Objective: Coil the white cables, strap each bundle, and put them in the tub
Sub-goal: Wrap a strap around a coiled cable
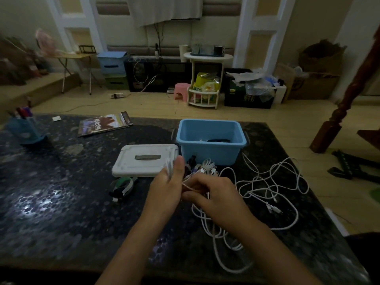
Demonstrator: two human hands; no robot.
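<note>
Item, white cable (207,221): your left hand (167,187) is gripping its coiled loops, your right hand (213,197) is pinching the strand, near the blue tub (211,149); risk, trailing slack is snagging the loose cables (273,188).

So on the table (61,202) there was one blue tub (211,150), one white lid (144,160) next to it, one magazine (104,124) near the far edge, and one blue pen holder (25,129) by the far left corner. Two hands (166,188) were in view. White cables (273,194) were too tangled to count, several at least. Also one pink stool (181,90) on the floor.
</note>
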